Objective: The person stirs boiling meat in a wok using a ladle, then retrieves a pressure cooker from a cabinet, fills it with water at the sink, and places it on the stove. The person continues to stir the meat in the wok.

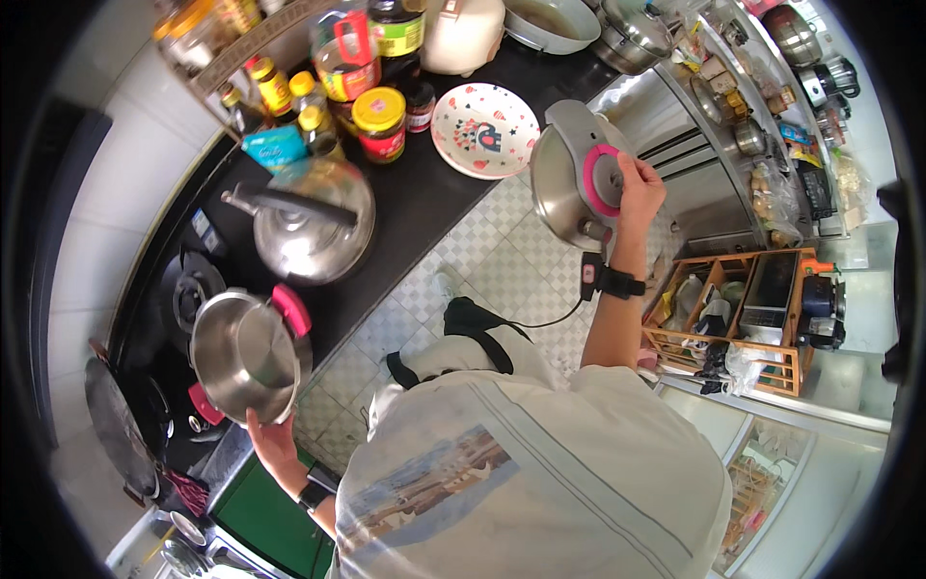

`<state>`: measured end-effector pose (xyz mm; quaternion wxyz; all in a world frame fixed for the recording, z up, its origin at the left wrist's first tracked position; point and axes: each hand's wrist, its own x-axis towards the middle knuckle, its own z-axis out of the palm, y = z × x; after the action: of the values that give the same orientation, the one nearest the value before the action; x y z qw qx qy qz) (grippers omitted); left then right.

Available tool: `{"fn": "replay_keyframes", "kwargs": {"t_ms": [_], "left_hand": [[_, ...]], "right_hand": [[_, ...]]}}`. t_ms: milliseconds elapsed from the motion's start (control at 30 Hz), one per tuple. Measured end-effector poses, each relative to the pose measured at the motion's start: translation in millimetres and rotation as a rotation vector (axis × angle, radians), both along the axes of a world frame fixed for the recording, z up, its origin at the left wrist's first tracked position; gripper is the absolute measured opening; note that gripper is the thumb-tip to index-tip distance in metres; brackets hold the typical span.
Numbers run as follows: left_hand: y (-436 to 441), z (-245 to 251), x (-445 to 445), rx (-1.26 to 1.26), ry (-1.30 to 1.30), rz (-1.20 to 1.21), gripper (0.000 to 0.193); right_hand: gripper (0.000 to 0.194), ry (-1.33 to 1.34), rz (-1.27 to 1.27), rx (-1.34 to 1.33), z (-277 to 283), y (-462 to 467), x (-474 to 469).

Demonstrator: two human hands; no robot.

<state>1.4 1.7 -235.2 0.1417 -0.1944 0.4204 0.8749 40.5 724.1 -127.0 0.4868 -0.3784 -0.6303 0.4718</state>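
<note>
My left hand grips the rim of a stainless steel pressure-cooker pot with pink side handles. The pot is tilted so that its inside shows, and no contents can be made out. Out to the right, my right hand holds the steel pressure-cooker lid by its grey top piece with a pink ring. That lid hangs over the tiled floor, apart from the pot. A steel kettle with a black handle stands on the dark counter beyond the pot.
A bowl with an elephant print sits near the counter's edge. Several sauce jars and bottles crowd the back. A gas burner and a wok are at left. A wooden rack and metal shelving stand at right.
</note>
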Motion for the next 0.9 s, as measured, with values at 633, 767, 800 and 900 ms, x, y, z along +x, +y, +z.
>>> {"fn": "replay_keyframes", "kwargs": {"t_ms": [633, 767, 800, 900], "left_hand": [[31, 21, -2, -0.125, -0.246, 0.332, 0.051], [27, 19, -5, -0.162, -0.247, 0.285, 0.053], [27, 19, -6, -0.164, -0.271, 0.313, 0.053], [27, 20, -6, -0.171, -0.278, 0.3, 0.048]], "right_hand": [[0.033, -0.49, 0.487, -0.037, -102, 253, -185], [0.033, -0.503, 0.58, -0.112, -109, 258, -210], [0.033, -0.512, 0.607, -0.112, -110, 259, -215], [0.032, -0.553, 0.672, -0.131, -112, 261, -228]]}}
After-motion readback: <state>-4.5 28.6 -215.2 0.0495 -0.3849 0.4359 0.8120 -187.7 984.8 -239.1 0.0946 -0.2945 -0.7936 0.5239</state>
